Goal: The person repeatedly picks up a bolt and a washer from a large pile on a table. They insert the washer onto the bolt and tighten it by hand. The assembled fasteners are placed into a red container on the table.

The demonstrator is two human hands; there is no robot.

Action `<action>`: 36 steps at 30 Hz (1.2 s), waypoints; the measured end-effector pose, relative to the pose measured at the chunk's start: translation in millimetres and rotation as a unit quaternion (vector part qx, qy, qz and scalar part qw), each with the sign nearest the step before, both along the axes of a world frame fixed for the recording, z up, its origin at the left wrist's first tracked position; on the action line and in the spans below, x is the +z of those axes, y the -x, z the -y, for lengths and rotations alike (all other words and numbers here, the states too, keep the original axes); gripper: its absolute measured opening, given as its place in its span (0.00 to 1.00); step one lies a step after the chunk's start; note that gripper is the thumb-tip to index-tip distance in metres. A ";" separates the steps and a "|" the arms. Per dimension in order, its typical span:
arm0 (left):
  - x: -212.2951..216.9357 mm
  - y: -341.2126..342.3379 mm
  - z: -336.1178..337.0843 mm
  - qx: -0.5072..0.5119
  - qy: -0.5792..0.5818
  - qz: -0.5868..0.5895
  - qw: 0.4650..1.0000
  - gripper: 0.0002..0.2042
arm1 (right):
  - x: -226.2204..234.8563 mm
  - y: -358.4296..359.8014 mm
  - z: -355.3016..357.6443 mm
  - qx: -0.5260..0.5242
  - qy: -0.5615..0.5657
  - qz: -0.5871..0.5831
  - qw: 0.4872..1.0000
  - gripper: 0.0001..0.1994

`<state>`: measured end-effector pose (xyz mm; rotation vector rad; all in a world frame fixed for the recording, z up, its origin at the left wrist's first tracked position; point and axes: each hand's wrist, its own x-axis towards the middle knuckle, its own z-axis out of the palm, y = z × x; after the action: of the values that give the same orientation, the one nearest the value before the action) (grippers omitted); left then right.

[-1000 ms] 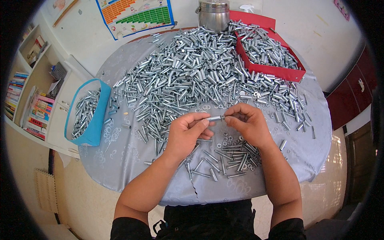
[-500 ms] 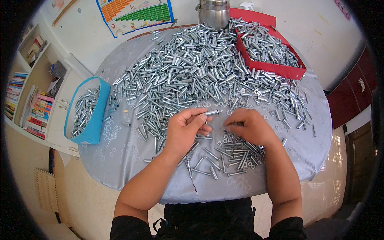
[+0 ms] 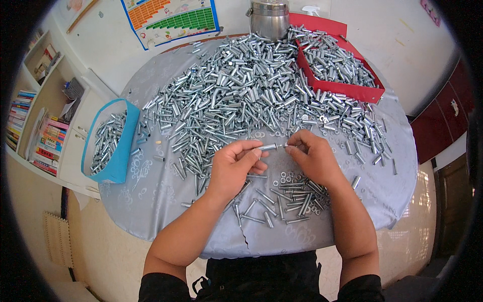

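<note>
In my left hand (image 3: 230,166), thumb and fingers close round a silver sleeve anchor bolt (image 3: 269,147) that lies sideways, its thin end pointing right. My right hand (image 3: 313,157) is at that end, thumb and forefinger pinched on a small shiny metal ring (image 3: 287,145); whether it is a washer or a nut cannot be made out. Below the hands lies a loose group of long bolts (image 3: 297,204) with washers (image 3: 285,177) among them. Beyond the hands spreads a large heap of metal sleeves and bolts (image 3: 231,95).
A blue box (image 3: 130,146) of metal sleeves stands at the left. At the back right is an open red box (image 3: 347,90) full of similar parts, beside a steel pot (image 3: 270,22). All rest on a round table with a grey cloth (image 3: 166,211). A bookshelf (image 3: 45,121) stands left.
My right hand has moved up and slightly left from above the small parts to the bolt's thin end. My left hand keeps its hold on the bolt, nearly in place.
</note>
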<state>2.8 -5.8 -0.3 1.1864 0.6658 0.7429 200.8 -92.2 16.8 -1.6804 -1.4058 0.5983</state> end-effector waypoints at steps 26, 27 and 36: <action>3.2 0.9 2.0 -0.031 -0.024 -0.003 0.999 0.11 | -0.9 4.5 -0.8 0.036 0.005 -0.178 0.983 0.08; 3.5 1.0 2.2 -0.034 -0.026 -0.004 0.999 0.11 | -1.9 2.1 -1.2 0.042 0.029 -0.166 0.985 0.08; 1.5 0.4 3.2 -0.033 -0.019 -0.001 0.999 0.11 | -1.6 11.6 -3.6 0.018 -0.047 -0.186 0.981 0.12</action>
<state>2.4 -9.0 1.2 1.2385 0.6135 0.7029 189.2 -88.6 15.1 -1.3841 -1.1761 0.8075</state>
